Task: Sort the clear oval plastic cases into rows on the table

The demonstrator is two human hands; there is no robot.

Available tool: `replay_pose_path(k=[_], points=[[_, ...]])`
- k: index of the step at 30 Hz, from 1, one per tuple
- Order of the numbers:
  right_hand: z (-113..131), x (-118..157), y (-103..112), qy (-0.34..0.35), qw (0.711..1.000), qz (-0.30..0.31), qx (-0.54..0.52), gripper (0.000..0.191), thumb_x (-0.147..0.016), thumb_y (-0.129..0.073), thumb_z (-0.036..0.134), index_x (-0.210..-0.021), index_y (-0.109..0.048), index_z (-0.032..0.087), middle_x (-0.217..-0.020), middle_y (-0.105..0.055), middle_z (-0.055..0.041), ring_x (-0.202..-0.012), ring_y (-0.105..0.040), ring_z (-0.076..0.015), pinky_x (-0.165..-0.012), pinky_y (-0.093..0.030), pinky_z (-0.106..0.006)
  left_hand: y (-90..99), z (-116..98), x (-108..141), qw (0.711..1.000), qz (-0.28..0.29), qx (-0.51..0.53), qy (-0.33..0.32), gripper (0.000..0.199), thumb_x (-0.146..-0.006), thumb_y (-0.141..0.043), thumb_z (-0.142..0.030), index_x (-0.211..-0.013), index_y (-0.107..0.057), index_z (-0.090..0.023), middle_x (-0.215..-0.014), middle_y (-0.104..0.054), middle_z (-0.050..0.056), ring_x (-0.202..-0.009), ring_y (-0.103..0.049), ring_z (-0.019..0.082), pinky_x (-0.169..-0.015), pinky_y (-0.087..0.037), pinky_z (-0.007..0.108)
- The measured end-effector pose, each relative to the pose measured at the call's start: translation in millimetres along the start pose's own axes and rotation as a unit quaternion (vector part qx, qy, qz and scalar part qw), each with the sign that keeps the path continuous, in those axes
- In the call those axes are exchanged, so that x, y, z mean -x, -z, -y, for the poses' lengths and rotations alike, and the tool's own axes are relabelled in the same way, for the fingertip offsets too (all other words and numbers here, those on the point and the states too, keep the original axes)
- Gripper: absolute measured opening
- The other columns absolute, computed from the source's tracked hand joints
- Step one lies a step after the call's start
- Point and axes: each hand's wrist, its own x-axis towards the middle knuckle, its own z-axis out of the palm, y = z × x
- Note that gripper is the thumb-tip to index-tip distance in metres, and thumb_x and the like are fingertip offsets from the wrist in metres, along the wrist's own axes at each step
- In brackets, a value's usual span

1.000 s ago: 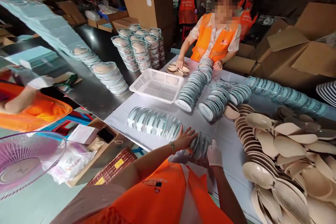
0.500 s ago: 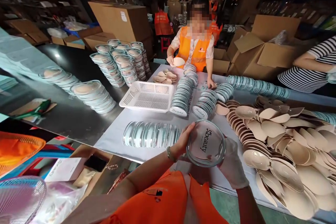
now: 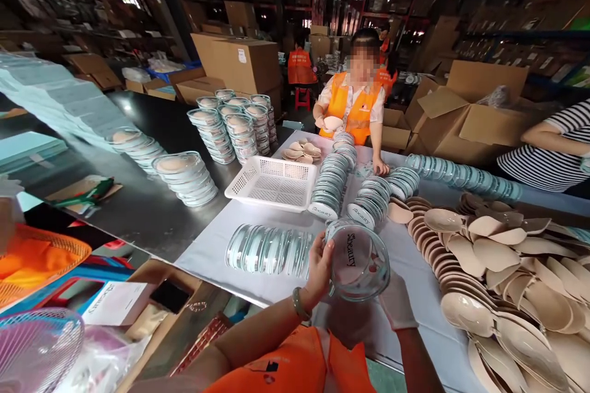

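Note:
My bare left hand [image 3: 319,267], with a bracelet at the wrist, grips the left rim of a round clear plastic case [image 3: 362,264] printed "Sbeauty". The case is tilted over the table's near edge. Against its lower right side is my right hand [image 3: 397,299] in a white glove, its fingers largely hidden behind the case. To the left, a row of similar clear cases [image 3: 270,250] lies on edge on the white-covered table [image 3: 207,261]. Beyond my hands stand more rows of printed cases [image 3: 329,187]. At the right is a big pile of beige bra cups [image 3: 488,252].
A white perforated basket [image 3: 271,183] sits left of centre, with stacked filled cases [image 3: 187,178] on the dark table beyond. Across the table, a co-worker in an orange vest [image 3: 353,107] holds a beige cup. Open cardboard boxes [image 3: 479,110] stand behind. Another person's striped sleeve shows far right.
The case has tilted further in my hands, its lower edge now turned more toward me. My right hand has shifted slightly left and lower behind it. The whole view has swung a little.

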Motion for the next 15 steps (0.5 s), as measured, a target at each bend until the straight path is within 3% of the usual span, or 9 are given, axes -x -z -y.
replay_pose_path(k=[3, 5, 9, 15], points=[[14.8, -1.0, -10.1, -0.062, 0.989, 0.023, -0.130, 0.044, -0.072, -0.069, 0.047, -0.105, -0.075, 0.018, -0.111, -0.077, -0.0161, -0.103, -0.072, -0.0321, -0.077, -0.060, -0.037, 8.1, 0.5, -3.7, 1.000, -0.018, 0.005, 0.006, 0.061, -0.079, -0.067, -0.070, -0.115, -0.064, -0.021, -0.122, -0.068, 0.011, -0.118, -0.061, 0.029, -0.103, -0.048, 0.040], [20.9, -0.6, -15.9, -0.078, 0.985, -0.008, -0.154, 0.045, -0.069, -0.072, 0.047, -0.103, -0.075, 0.018, -0.109, -0.077, -0.0156, -0.099, -0.073, -0.0307, -0.076, -0.060, -0.036, 11.9, 1.7, -7.2, 1.000, -0.028, 0.007, 0.007, 0.061, -0.081, -0.067, -0.070, -0.117, -0.063, -0.021, -0.126, -0.067, 0.012, -0.121, -0.060, 0.029, -0.104, -0.048, 0.039], [27.3, -2.3, -19.0, -0.035, 0.991, -0.078, -0.106, 0.050, -0.069, -0.075, 0.050, -0.107, -0.076, 0.018, -0.102, -0.079, -0.0127, -0.094, -0.073, -0.0280, -0.078, -0.060, -0.035, 15.4, 0.1, -15.9, 0.999, -0.044, 0.015, 0.027, 0.060, -0.084, -0.064, -0.069, -0.120, -0.064, -0.021, -0.132, -0.064, 0.012, -0.128, -0.056, 0.030, -0.107, -0.046, 0.039], [40.4, -19.0, -4.8, 0.072, 0.997, -0.033, 0.001, 0.054, -0.071, -0.078, 0.055, -0.113, -0.077, 0.020, -0.110, -0.078, -0.0128, -0.103, -0.072, -0.0310, -0.088, -0.060, -0.039, 17.2, -3.0, -15.1, 0.997, -0.068, -0.009, 0.032, 0.058, -0.086, -0.063, -0.066, -0.122, -0.065, -0.021, -0.137, -0.062, 0.012, -0.131, -0.053, 0.030, -0.110, -0.043, 0.038]])
